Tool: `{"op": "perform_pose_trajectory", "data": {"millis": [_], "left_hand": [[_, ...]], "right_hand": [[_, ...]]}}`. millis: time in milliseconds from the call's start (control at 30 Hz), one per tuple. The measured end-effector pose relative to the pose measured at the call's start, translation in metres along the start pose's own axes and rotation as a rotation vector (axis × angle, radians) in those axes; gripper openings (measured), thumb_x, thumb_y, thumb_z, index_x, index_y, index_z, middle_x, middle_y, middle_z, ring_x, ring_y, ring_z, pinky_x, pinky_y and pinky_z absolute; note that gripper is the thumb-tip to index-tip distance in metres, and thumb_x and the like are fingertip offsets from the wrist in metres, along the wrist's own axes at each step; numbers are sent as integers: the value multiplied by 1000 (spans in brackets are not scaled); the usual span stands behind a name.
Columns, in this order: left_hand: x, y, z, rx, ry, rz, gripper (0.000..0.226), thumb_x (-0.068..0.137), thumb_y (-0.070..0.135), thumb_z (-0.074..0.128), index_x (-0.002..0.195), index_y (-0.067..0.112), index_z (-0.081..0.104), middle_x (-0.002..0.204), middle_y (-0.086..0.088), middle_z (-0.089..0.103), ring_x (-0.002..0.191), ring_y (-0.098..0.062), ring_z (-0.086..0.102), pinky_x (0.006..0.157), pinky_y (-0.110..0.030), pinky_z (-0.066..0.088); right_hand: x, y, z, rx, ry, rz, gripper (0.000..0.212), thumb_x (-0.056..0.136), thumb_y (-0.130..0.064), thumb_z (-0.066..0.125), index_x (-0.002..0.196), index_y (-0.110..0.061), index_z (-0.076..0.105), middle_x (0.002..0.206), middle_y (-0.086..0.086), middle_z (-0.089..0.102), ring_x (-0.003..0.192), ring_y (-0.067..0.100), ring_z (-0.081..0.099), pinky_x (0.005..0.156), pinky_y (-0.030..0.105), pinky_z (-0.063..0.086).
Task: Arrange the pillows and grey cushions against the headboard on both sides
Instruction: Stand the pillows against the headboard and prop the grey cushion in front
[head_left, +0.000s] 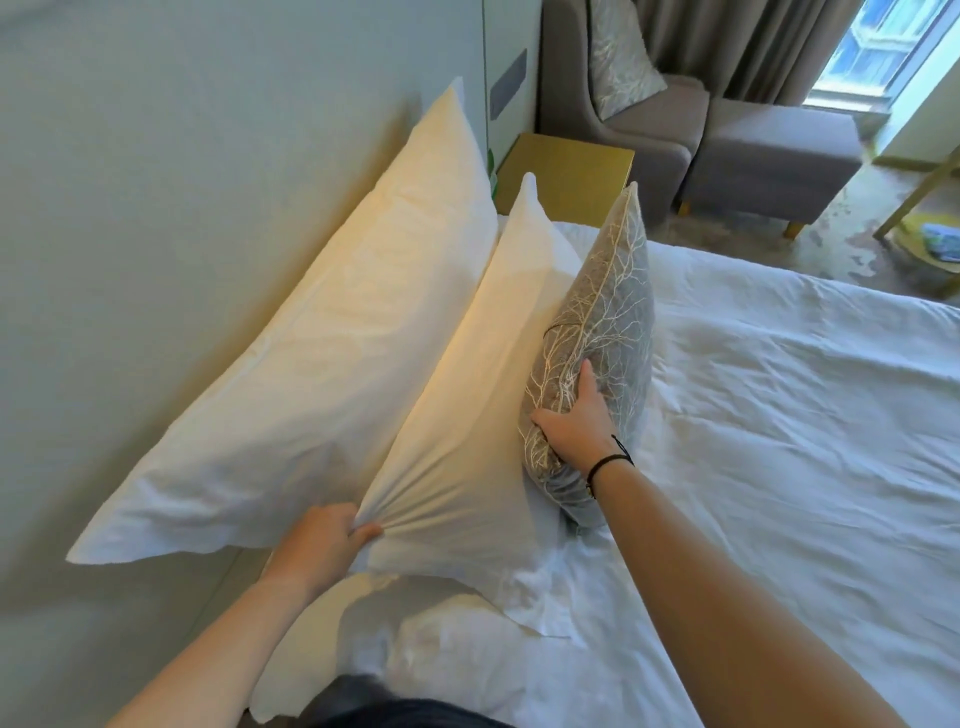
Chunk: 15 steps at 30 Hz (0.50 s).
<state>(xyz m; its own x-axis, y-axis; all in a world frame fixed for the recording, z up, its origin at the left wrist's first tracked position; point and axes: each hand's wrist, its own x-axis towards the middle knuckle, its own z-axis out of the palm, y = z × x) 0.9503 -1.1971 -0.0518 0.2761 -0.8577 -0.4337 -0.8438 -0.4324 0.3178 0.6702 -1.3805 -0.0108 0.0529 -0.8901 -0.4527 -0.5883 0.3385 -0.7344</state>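
left hand (324, 540) pinches the corner of the front pillow (467, 415), which leans on the back pillow (311, 374) at the headboard (182, 156). right hand (574, 421) grips the grey cushion (608, 312), upright against that pillow. best to pull the corner taut, then press the cushion snug.

pillows (311, 332) – white | cushion (608, 322) – grey, cream branch pattern | nightstand (571, 176) – gold

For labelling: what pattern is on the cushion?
Grey cushion with cream branch-like embroidery; head view.
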Motion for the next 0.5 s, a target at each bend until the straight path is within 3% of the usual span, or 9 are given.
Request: {"op": "perform_pose_trajectory", "data": {"millis": [167,267,400,500], "left_hand": [[-21,-7,1,3,63,-31,40,93,43,62,61,21,51,60,5,58,61,-15,56,50,-31,34],[-33,-13,5,29,101,-57,47,94,41,60,56,19,44,52,2,51,54,-16,52,50,-33,32],[-41,-11,7,-27,224,-85,39,92,39,63,58,22,54,54,4,57,54,-12,55,53,-33,42],[-46,0,8,-93,300,-79,21,90,37,65,72,28,59,71,12,63,68,-10,60,61,-34,49]], "right_hand": [[0,2,-13,1,-59,19,102,77,-32,64,149,-47,-7,161,9,17,115,34,57,93,56,51],[-2,5,-16,17,-72,10,105,74,-39,67,149,-48,-6,162,8,15,126,36,51,99,56,47],[-5,12,-21,118,-99,-5,119,61,-71,72,150,-49,-4,164,6,8,145,33,25,111,60,30],[-9,15,-28,143,-90,-24,120,55,-87,62,151,-46,3,163,2,14,146,29,23,112,60,29]]}}
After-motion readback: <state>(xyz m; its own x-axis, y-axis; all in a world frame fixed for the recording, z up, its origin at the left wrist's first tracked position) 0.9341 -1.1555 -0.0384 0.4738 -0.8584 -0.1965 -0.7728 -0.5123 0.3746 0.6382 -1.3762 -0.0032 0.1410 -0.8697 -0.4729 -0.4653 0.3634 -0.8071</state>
